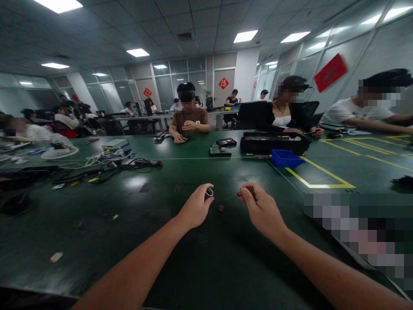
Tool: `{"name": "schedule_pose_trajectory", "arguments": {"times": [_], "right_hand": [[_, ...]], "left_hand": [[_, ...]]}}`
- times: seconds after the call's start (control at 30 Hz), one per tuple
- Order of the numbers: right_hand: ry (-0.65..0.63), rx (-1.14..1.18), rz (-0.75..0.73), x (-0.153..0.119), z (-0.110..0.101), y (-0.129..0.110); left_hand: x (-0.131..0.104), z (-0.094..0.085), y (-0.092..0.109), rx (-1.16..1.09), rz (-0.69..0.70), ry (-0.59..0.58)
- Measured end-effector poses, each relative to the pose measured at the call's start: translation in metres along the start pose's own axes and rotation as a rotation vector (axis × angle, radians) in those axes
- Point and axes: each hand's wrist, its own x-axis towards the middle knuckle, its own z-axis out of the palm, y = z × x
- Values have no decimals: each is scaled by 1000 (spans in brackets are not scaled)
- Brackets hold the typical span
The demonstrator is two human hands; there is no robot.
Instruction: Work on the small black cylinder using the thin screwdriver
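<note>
In the head view, my left hand [195, 206] is closed around a small dark round piece with a bright ring-shaped rim [209, 192]. Most of that piece is hidden by the fingers, so its kind is unclear. My right hand [260, 207] pinches the reddish handle of a thin screwdriver [239, 194]. The screwdriver's narrow shaft points left, towards the ringed piece, and a gap separates the two. Below the shaft, a small brownish block [220, 208] lies on the green table [193, 275].
Circuit boards with drives [221, 149] lie ahead, left of a long black casing [274, 143] and a blue bin [286, 158]. Tangled cables [129, 163] spread at left. Yellow tape [329, 186] marks the right side. Co-workers sit across the table.
</note>
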Motion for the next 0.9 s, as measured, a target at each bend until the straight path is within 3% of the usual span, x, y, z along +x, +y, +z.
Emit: {"name": "schedule_pose_trajectory", "arguments": {"times": [0.4, 0.53, 0.73, 0.9], "right_hand": [[6, 1, 8, 1, 0, 0], [14, 5, 12, 1, 0, 0], [5, 11, 20, 1, -1, 1], [1, 31, 31, 1, -1, 3]], "left_hand": [[1, 12, 9, 473, 91, -273], [7, 18, 6, 502, 99, -318], [9, 13, 2, 387, 73, -226], [12, 1, -10, 121, -13, -91]]}}
